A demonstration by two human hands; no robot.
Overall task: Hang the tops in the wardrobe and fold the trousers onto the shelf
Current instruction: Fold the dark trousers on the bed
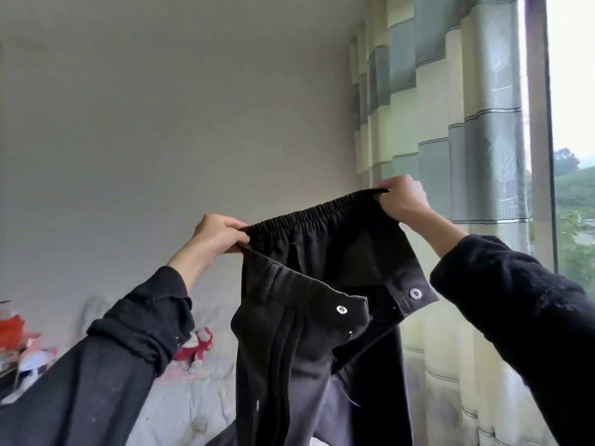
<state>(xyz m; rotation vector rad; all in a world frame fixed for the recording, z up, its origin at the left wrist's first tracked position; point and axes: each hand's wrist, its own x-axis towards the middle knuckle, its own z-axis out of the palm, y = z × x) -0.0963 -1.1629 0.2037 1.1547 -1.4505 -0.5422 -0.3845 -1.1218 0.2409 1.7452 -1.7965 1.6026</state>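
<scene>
Aloft: trousers [309, 304] hang between left hand [214, 235] and right hand [402, 197], both pinching waistband ends.

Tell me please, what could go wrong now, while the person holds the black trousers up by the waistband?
1. The left hand and right hand pinch only the elastic waistband ends of the trousers; the fabric may slip out of one pinch.
2. The front flap with its snaps hangs open, so the fold may come out uneven.
3. The legs hang near the curtain and could brush it.
</scene>
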